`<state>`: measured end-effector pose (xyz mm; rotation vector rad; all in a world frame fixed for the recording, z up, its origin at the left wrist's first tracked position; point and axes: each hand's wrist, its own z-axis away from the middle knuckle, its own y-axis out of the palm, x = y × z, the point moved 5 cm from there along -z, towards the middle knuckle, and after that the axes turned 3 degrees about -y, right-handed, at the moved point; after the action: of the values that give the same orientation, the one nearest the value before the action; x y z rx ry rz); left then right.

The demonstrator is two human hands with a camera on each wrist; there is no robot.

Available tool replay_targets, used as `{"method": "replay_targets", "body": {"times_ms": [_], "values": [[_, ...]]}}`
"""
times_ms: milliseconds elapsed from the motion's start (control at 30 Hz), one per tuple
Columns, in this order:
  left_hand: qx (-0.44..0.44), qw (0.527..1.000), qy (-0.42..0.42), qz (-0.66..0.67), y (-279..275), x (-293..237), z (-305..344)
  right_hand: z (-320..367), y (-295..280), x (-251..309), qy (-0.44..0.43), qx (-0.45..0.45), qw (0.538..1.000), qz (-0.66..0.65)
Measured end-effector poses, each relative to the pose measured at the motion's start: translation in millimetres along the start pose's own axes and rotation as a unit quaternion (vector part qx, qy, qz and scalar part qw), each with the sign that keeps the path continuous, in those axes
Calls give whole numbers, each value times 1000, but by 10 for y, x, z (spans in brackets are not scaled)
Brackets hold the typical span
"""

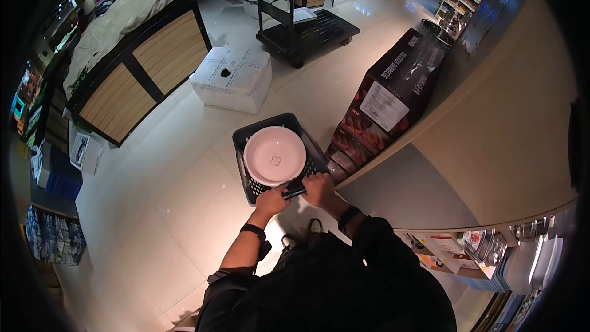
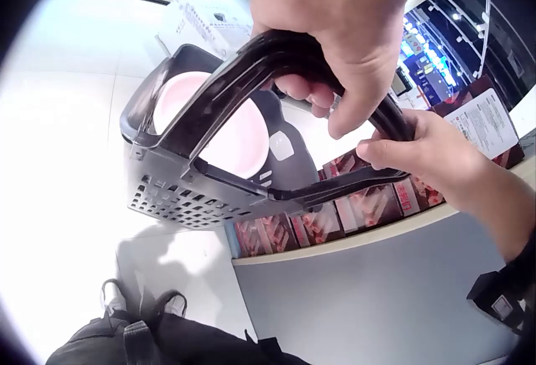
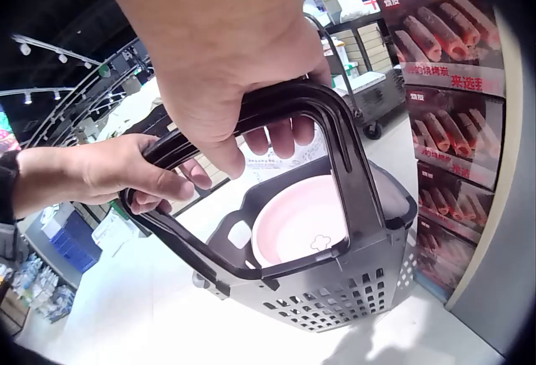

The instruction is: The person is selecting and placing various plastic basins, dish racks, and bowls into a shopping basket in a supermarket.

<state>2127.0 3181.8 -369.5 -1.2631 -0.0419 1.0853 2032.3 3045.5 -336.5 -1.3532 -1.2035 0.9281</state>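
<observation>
Basket (image 3: pixel 314 283) is held up by its handle (image 1: pixel 294 193), with the bowl (image 1: pixel 275 155) inside, nearer the left edge. Fingers of the left hand (image 1: pixel 272 201) and right hand (image 1: pixel 319 190) are curled round that handle, the best hold. Its walls look stiff and light; the bowl (smooth, so probably slippery) could slide to a corner if tilted, and is best lifted by the rim. Beyond, a white box (image 1: pixel 236 81) stands on the floor (image 1: pixel 178 190); dark boxes (image 1: pixel 393 77) rise at the right.
</observation>
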Motion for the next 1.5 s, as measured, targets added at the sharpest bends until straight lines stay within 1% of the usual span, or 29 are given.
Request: {"method": "replay_targets", "body": {"times_ms": [100, 167, 200, 233, 300, 367, 433, 500, 567, 600, 700, 767, 833, 867, 967, 1000, 1033, 1100, 1133, 1167, 1267, 1300, 1367, 1433, 1500], "values": [[3, 1000, 7, -1, -38, 72, -142, -115, 20, -32, 0, 14, 1000, -10], [11, 1000, 15, -1, -163, 49, -171, -178, 84, -36, -24, 38, 998, -34], [8, 1000, 19, -5, -192, 76, -226, -208, 101, -42, -30, 65, 997, -42], [17, 1000, 22, -5, -214, 110, -262, -246, 85, -42, -27, 60, 997, -43], [23, 999, 22, -11, -256, 183, -332, -347, 144, -16, -27, 124, 990, -66], [28, 998, 51, 11, -292, 258, -397, -435, 164, -6, -29, 133, 985, -105], [39, 998, 47, 4, -403, 294, -486, -507, 187, -12, -1, 182, 973, -142], [61, 996, 68, -21, -470, 301, -577, -609, 184, -33, -16, 170, 972, -163], [74, 995, 58, -25, -532, 349, -677, -688, 234, -45, -20, 176, 966, -189], [72, 994, 73, -27, -559, 381, -736, -745, 202, -47, -21, 162, 966, -199], [69, 992, 102, -33, -649, 467, -903, -887, 324, -43, 7, 154, 966, -205], [88, 991, 102, -25, -724, 488, -1019, -978, 365, -52, 11, 153, 970, -190], [105, 988, 107, -20, -750, 539, -1171, -1038, 400, -82, 23, 132, 971, -195], [116, 987, 112, -15, -752, 567, -1241, -1062, 365, -80, 12, 74, 980, -186], [108, 981, 162, -12, -802, 627, -1440, -1185, 467, -89, 30, 63, 984, -167], [114, 978, 174, -6, -829, 635, -1506, -1218, 454, -91, 24, 30, 987, -153], [121, 977, 177, -7, -838, 640, -1584, -1244, 488, -121, 32, 32, 987, -154], [146, 972, 182, -9, -900, 633, -1725, -1330, 540, -166, 85, 81, 979, -167], [154, 970, 187, -11, -956, 598, -1791, -1376, 563, -184, 110, 105, 977, -150], [158, 966, 203, -12, -1001, 590, -1884, -1440, 558, -195, 124, 100, 977, -142], [168, 964, 204, -7, -1024, 622, -2171, -1572, 589, -280, 167, 87, 972, -138], [173, 960, 220, -8, -1066, 584, -2254, -1614, 616, -305, 181, 84, 970, -139], [205, 955, 216, -4, -1125, 530, -2398, -1703, 609, -340, 207, 79, 966, -134], [207, 947, 245, -16, -1141, 519, -2537, -1785, 609, -400, 244, 108, 955, -131], [213, 950, 227, -19, -1140, 516, -2711, -1875, 634, -464, 268, 115, 947, -132]]}}
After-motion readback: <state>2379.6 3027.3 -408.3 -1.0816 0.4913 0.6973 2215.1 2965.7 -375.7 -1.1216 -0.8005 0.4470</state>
